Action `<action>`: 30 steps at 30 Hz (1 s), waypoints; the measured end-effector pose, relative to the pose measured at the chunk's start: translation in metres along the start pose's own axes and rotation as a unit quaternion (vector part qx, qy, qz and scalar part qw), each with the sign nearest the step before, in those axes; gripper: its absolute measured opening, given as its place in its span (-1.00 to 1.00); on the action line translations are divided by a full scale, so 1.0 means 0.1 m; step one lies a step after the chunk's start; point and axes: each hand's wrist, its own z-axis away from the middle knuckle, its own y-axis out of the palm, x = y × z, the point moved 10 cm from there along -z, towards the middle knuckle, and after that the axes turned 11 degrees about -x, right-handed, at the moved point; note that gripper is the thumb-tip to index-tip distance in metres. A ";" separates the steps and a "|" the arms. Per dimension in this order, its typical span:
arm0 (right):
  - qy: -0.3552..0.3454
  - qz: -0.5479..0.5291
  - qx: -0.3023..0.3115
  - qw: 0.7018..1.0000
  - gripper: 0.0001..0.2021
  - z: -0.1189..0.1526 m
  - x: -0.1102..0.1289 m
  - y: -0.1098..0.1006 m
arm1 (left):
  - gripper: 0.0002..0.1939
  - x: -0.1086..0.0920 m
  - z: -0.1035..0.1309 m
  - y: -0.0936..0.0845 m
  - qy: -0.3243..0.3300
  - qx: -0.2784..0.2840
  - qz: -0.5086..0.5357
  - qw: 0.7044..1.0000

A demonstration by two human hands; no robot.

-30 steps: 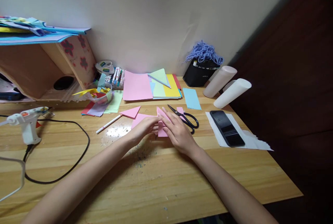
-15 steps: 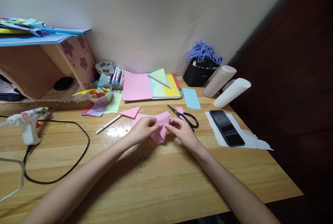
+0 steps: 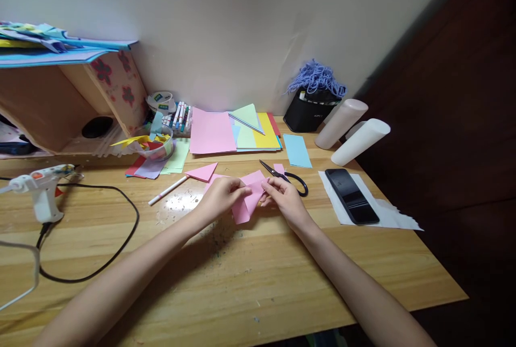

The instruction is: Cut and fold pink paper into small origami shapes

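Between my two hands is a folded piece of pink paper [image 3: 249, 199], held just above the table. My left hand [image 3: 223, 196] pinches its left side between thumb and fingers. At its right edge, my right hand [image 3: 284, 196] grips the paper with thumb and fingertips. Behind my left hand shows more pink paper, partly hidden. To the left lie a pink paper triangle [image 3: 203, 172] and a white marker [image 3: 168, 191]. Black-handled scissors [image 3: 296, 181] rest just beyond my right hand, over a small pink scrap [image 3: 278, 168].
A glue gun [image 3: 42, 193] with a looping black cord [image 3: 135, 228] is at left. Coloured paper sheets [image 3: 213, 132], a bowl of scraps [image 3: 159, 148] and a black pen holder [image 3: 308, 115] stand behind. At right are a phone [image 3: 351, 196] and two white cylinders [image 3: 360, 142].
The pink paper has turned and opened somewhat between my hands. My right hand has shifted slightly right, and its fingers have moved along the paper's edge.
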 end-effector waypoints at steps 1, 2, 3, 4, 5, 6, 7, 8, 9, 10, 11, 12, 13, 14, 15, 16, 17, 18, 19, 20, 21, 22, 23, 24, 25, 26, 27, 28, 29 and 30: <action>0.002 0.001 -0.004 1.000 -0.62 0.00 0.00 0.00 | -0.65 0.00 0.00 0.00 0.001 -0.001 -0.002 1.000; 0.004 0.003 -0.007 1.000 -0.63 0.01 0.00 0.00 | -0.65 -0.01 0.00 -0.01 0.002 -0.002 -0.006 1.000; 0.003 0.004 -0.009 1.000 -0.63 0.01 0.00 0.00 | -0.65 -0.01 0.00 -0.01 0.005 -0.004 -0.011 1.000; 0.001 0.003 -0.011 1.000 -0.64 0.01 0.00 -0.01 | -0.65 -0.02 0.00 -0.01 0.009 -0.006 -0.017 1.000; -0.001 0.001 -0.015 1.000 -0.66 0.01 0.01 -0.01 | -0.64 -0.02 0.00 -0.02 0.014 -0.008 -0.022 1.000; -0.004 -0.001 -0.020 1.000 -0.67 0.01 0.02 -0.02 | -0.65 -0.03 0.01 -0.02 0.018 -0.009 -0.028 0.999; -0.007 -0.003 -0.027 1.000 -0.67 0.00 0.03 -0.03 | -0.65 -0.03 0.01 -0.02 0.022 -0.009 -0.034 0.999; -0.011 -0.005 -0.034 0.999 -0.68 0.00 0.04 -0.04 | -0.64 -0.04 0.01 -0.02 0.025 -0.009 -0.038 0.999; -0.015 -0.006 -0.040 0.999 -0.68 0.00 0.05 -0.06 | -0.65 -0.05 0.01 -0.02 0.028 -0.009 -0.041 0.999; -0.017 -0.008 -0.045 0.999 -0.68 0.00 0.05 -0.07 | -0.65 -0.05 0.01 -0.02 0.029 -0.010 -0.044 0.999; -0.019 -0.010 -0.048 0.999 -0.69 0.00 0.06 -0.07 | -0.65 -0.06 0.01 -0.02 0.029 -0.011 -0.046 0.998; -0.019 -0.012 -0.049 0.999 -0.69 0.00 0.06 -0.08 | -0.65 -0.06 0.01 -0.02 0.028 -0.012 -0.049 0.998; -0.019 -0.015 -0.051 0.998 -0.69 0.00 0.06 -0.08 | -0.66 -0.06 0.01 -0.02 0.027 -0.012 -0.050 0.998; -0.019 -0.017 -0.051 0.998 -0.69 0.00 0.06 -0.09 | -0.66 -0.05 0.01 -0.02 0.024 -0.010 -0.052 0.998; -0.018 -0.018 -0.052 0.998 -0.70 -0.01 0.05 -0.09 | -0.67 -0.05 0.01 -0.02 0.022 -0.009 -0.052 0.998; -0.018 -0.017 -0.053 0.998 -0.70 -0.01 0.05 -0.10 | -0.67 -0.05 0.01 -0.02 0.021 -0.007 -0.051 0.998; -0.019 -0.016 -0.055 0.998 -0.70 -0.01 0.05 -0.11 | -0.68 -0.05 0.01 -0.02 0.021 -0.006 -0.050 0.999; -0.021 -0.014 -0.058 0.998 -0.70 -0.02 0.06 -0.12 | -0.68 -0.05 0.01 -0.02 0.021 -0.006 -0.048 0.999; -0.025 -0.012 -0.061 0.998 -0.70 -0.02 0.06 -0.13 | -0.68 -0.06 0.01 -0.02 0.022 -0.007 -0.046 0.999; -0.029 -0.010 -0.065 0.997 -0.70 -0.03 0.07 -0.14 | -0.68 -0.06 0.01 -0.02 0.023 -0.006 -0.043 0.999; -0.034 -0.008 -0.068 0.997 -0.71 -0.03 0.08 -0.15 | -0.68 -0.06 0.01 -0.02 0.023 -0.005 -0.040 0.999; -0.039 -0.006 -0.069 0.997 -0.71 -0.03 0.10 -0.16 | -0.68 -0.07 0.01 -0.02 0.023 -0.003 -0.036 0.999; -0.045 -0.005 -0.070 0.996 -0.72 -0.03 0.11 -0.17 | -0.69 -0.06 0.01 -0.01 0.022 -0.001 -0.031 0.999; -0.051 -0.004 -0.070 0.996 -0.73 -0.03 0.12 -0.17 | -0.69 -0.06 0.01 -0.01 0.021 0.001 -0.024 0.999; -0.056 -0.003 -0.069 0.996 -0.73 -0.02 0.13 -0.17 | -0.70 -0.05 0.01 -0.01 0.020 0.003 -0.017 1.000; -0.061 -0.002 -0.067 0.996 -0.72 -0.02 0.14 -0.17 | -0.71 -0.05 0.00 -0.01 0.020 0.003 -0.009 1.000; -0.064 -0.001 -0.064 0.996 -0.72 -0.02 0.14 -0.17 | -0.71 -0.04 0.00 -0.01 0.020 0.004 -0.002 1.000; -0.067 0.001 -0.062 0.996 -0.70 -0.02 0.15 -0.16 | -0.71 -0.03 0.00 0.00 0.020 0.006 0.005 1.000; -0.070 0.002 -0.062 0.996 -0.69 -0.02 0.15 -0.16 | -0.71 -0.02 0.00 0.00 0.021 0.008 0.011 1.000; -0.073 0.003 -0.062 0.995 -0.68 -0.02 0.16 -0.17 | -0.70 -0.02 0.00 0.01 0.021 0.010 0.015 1.000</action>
